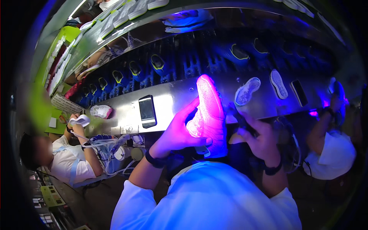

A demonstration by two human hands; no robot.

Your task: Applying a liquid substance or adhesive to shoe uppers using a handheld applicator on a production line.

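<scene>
Your left hand (pixel 172 132) grasps a textured shoe (pixel 209 111), glaring pink and blue under the light, above the counter's near edge, its toe toward the far edge; the palm-side fingers are hidden behind it, and its right flank sinks into deep blue. Your right hand (pixel 260 140) is curled around a slim dark tool (pixel 240 120), close beside the shoe; shadow obscures the tool's kind and whether it touches. The shiny grey metal counter (pixel 172 92) carries a black-framed rectangular phone (pixel 147 111) at its near edge, left of the shoe, and two pale, elongated shoe soles (pixel 278 84) to the right, short of a dark slab-like phone (pixel 299 93). Along the far edge, blue shoes with lime collars (pixel 158 63) stand in a dim row, the right-hand ones barely readable. White-shirted co-workers (pixel 73 157) sit at either side, the right one mostly in darkness.
</scene>
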